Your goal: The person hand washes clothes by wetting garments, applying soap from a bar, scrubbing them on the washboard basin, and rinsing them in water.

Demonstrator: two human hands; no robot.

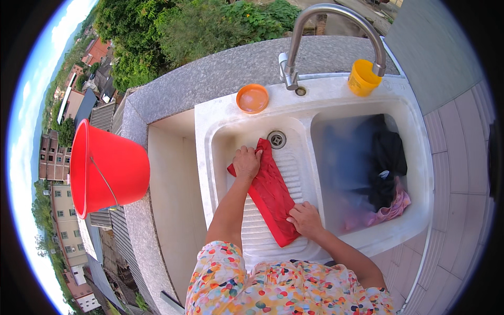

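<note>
A wet red cloth [272, 189] lies stretched across the ribbed washboard [252, 226] of the left sink basin. On its upper end, near the metal drain [277, 139], my left hand [246, 162] grips the fabric with fingers curled over it. My right hand [305, 219] holds the cloth's lower right edge, close to the divider between the basins. Cloudy water fills the right basin [411, 157], where a black garment [390, 165] and a pink patterned cloth [393, 206] are partly submerged. Something bluish under the water there is too blurred to identify.
A curved metal faucet [338, 8] arches over the sink's back rim. Beside it stand an orange lid or shallow dish [252, 99] and a yellow tub [363, 78]. On the stone parapet [138, 220] at left rests a red bucket [114, 169], with a drop to rooftops beyond.
</note>
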